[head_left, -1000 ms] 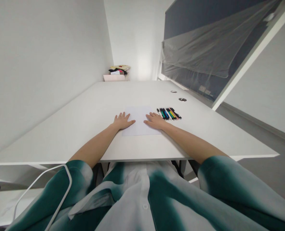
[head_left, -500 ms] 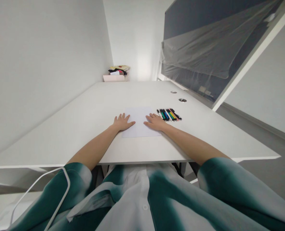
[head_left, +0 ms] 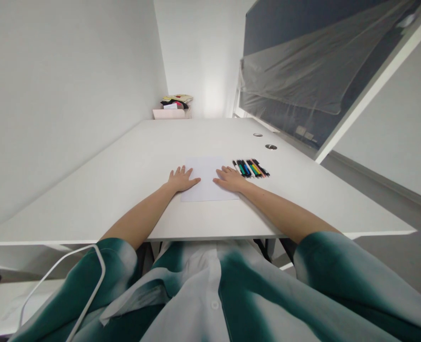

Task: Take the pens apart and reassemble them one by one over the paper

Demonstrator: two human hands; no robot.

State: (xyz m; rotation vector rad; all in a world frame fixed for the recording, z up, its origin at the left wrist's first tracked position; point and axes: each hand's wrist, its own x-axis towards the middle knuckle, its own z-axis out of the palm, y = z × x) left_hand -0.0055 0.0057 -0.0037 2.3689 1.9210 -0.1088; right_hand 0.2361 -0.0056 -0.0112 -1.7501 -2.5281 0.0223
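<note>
A white sheet of paper (head_left: 206,190) lies flat on the white table (head_left: 125,156) in front of me. Across its left edge rests my left hand (head_left: 182,179), palm down, fingers spread and thumb pointing inward. My right hand (head_left: 229,179) lies flat over the paper's right side, also with its fingers apart. Neither hand holds anything. Just right of my right hand is a row of several pens and markers (head_left: 251,168), side by side, in black, green, blue, yellow, white and pink. My right hand is close to the leftmost ones.
A pink box (head_left: 168,114) with folded cloth-like items stands beyond the table's far end. Two round metal grommets (head_left: 271,147) sit near the right edge. A plastic-covered dark panel (head_left: 288,71) rises at right. A white cable (head_left: 98,256) loops over my left sleeve.
Both hands stay flat in the same places on the paper. The view has shifted very slightly; the pens and paper have not moved on the table.
</note>
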